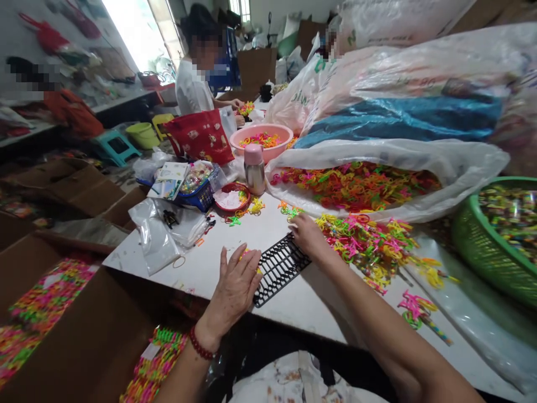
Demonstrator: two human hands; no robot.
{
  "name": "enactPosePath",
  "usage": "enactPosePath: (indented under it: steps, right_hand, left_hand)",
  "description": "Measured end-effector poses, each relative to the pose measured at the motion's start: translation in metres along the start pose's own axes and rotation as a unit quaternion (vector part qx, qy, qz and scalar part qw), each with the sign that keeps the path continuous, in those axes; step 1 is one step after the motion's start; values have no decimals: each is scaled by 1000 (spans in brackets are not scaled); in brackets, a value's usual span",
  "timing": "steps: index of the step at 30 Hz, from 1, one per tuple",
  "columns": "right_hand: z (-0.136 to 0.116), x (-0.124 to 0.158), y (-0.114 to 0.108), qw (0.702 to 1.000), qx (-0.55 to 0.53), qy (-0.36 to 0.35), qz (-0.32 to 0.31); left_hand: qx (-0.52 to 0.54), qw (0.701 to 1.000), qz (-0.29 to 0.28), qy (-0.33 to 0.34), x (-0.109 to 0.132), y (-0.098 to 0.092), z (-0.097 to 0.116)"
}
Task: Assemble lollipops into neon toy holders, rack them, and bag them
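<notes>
A black plastic slotted rack (279, 268) lies slantwise on the white table between my hands. My left hand (235, 288), with a red bead bracelet at its wrist, rests at the rack's near left end, fingers stretched out and slightly apart. Bits of pink and yellow plastic peek out beneath those fingers. At the rack's far end, my right hand (309, 238) has its fingers curled down; what they grip is hidden, though bright green plastic (295, 212) shows by the fingertips. Beside my right forearm spreads a pile of small coloured plastic pieces (369, 243).
A large open sack (453, 159) spills more pieces behind the pile. A green basket (465, 224) stands right, a steel flask (254, 173) and red basket (216, 196) farther back. Clear plastic bags (157, 246) lie left. Cardboard boxes (84, 341) sit below. A co-worker (195, 84) sits beyond.
</notes>
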State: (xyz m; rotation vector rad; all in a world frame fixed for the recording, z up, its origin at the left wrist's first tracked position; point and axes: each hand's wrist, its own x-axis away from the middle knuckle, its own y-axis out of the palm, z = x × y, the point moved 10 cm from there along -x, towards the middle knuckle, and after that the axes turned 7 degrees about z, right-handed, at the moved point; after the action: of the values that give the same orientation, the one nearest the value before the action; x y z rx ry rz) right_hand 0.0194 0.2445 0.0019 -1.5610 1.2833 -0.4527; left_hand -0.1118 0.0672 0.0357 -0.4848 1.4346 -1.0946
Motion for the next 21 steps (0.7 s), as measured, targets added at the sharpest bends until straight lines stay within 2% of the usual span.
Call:
enactPosePath:
  steps: [2,4,7,10,12,13,16,18,19,21]
  right_hand:
    - [27,-17,-7,995,95,43,-7]
    - [41,-28,-4,988,138,62,-36]
    - [44,-32,2,986,140,72,-55]
    - [39,-20,3,992,86,94,-25]
    - [28,-3,8,993,-49,110,-1]
    - [19,7,15,983,-142,117,-7]
    - [-24,42,46,910,-387,117,-97]
    - [-53,58,56,877,-449,103,-134]
    - [-63,63,58,878,-449,91,-138]
    - [-75,65,58,900,-410,60,-139]
  left_hand:
    - [0,1000,27,-1,-1,-4,0]
    - [15,998,58,-5,-1,-8,0]
    - [55,997,61,-7,-2,-7,0]
    - [79,996,38,-6,-3,-4,-2]
    - [83,996,33,-4,-3,-4,-3]
    - [83,996,32,-2,-3,-3,-4]
    - [85,996,26,-1,-2,-2,-4]
    - [90,996,26,-6,-1,-1,-4]
    - [94,995,27,-9,-1,-1,-4]
    - [101,994,31,-14,-1,0,-4]
